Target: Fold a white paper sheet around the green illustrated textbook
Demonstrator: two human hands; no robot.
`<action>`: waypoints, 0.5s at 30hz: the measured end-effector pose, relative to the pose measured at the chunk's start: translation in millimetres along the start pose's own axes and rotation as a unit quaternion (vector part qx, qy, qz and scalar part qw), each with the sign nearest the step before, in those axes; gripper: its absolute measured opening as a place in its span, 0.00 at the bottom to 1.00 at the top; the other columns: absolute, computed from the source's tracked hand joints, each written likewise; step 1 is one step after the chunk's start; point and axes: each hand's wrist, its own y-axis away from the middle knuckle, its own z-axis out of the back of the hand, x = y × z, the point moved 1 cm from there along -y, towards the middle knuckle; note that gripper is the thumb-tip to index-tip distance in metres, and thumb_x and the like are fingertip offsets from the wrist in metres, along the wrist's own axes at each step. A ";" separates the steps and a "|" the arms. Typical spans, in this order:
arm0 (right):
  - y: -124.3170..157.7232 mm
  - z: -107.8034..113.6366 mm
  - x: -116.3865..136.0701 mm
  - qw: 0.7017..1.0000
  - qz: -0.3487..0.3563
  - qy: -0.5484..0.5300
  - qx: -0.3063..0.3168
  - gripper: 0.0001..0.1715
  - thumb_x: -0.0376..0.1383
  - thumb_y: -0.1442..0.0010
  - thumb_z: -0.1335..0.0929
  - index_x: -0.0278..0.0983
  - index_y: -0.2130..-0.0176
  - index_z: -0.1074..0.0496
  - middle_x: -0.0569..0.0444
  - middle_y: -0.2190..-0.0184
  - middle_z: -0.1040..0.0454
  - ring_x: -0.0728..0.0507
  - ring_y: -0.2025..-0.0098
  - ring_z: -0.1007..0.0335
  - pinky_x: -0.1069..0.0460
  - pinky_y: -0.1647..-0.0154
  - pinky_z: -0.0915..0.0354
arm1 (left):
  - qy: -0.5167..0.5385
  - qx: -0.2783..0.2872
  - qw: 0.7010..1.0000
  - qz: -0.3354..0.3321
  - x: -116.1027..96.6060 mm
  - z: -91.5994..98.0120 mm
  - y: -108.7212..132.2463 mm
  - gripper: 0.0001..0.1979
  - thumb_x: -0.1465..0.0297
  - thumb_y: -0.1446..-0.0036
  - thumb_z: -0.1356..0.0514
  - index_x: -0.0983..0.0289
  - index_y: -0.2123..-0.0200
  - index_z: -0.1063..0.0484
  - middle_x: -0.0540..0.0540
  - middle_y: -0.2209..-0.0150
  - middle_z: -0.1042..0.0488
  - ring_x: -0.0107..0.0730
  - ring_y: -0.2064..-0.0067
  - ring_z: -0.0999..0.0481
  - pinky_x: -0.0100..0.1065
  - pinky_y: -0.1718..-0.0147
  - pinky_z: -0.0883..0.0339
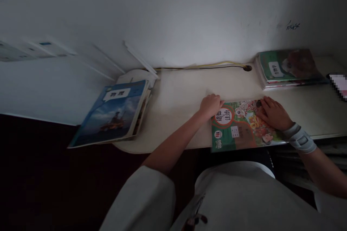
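A green and orange textbook (244, 126) lies sideways at the front edge of the white desk (181, 97), its cover facing up. My left hand (211, 105) is closed at the book's upper left corner, with the fingers curled over that edge. On the right part of the cover rests my right hand (275, 113), flat with its fingers spread; a grey band is round that wrist.
A stack of books with a blue cover (116, 112) overhangs the desk's left end. Another stack with a green cover (292, 66) stands at the back right. Cables (206, 65) run along the wall into a round hole. A blurred-out object (338, 85) is at the far right.
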 end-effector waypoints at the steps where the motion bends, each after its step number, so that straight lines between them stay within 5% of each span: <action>1: 0.4 0.0 0.4 1.000 -0.002 -0.002 -0.002 0.37 0.51 0.36 0.44 0.26 0.41 0.39 0.34 0.40 0.38 0.33 0.39 0.43 0.40 0.42 0.43 | 0.057 -0.011 0.998 0.010 2.3 -0.2 -1.7 0.14 0.63 0.43 0.43 0.63 0.78 0.31 0.62 0.68 0.28 0.48 0.54 0.28 0.43 0.52 0.39; 6: 2.7 0.9 3.1 1.000 -0.010 -0.013 -0.009 0.38 0.51 0.35 0.45 0.25 0.40 0.39 0.34 0.39 0.39 0.33 0.38 0.44 0.40 0.40 0.45 | 0.337 -0.014 0.938 0.084 18.6 0.3 -8.3 0.22 0.68 0.55 0.34 0.60 0.91 0.42 0.51 0.86 0.42 0.44 0.61 0.27 0.36 0.58 0.38; 10: 5.1 -4.0 4.0 0.999 -0.024 -0.031 -0.013 0.38 0.50 0.35 0.45 0.25 0.40 0.41 0.33 0.38 0.43 0.31 0.36 0.49 0.38 0.39 0.46 | 0.413 0.002 0.903 0.116 25.8 -4.3 5.0 0.16 0.62 0.50 0.38 0.63 0.84 0.34 0.51 0.84 0.34 0.37 0.71 0.27 0.36 0.66 0.35; 15: 4.6 -13.1 -3.1 0.986 -0.083 -0.129 -0.059 0.40 0.52 0.37 0.44 0.23 0.39 0.45 0.28 0.38 0.45 0.30 0.36 0.47 0.37 0.42 0.41 | 0.646 0.045 0.740 0.180 21.2 -14.2 32.2 0.15 0.59 0.51 0.36 0.67 0.72 0.26 0.59 0.74 0.23 0.37 0.69 0.23 0.38 0.65 0.30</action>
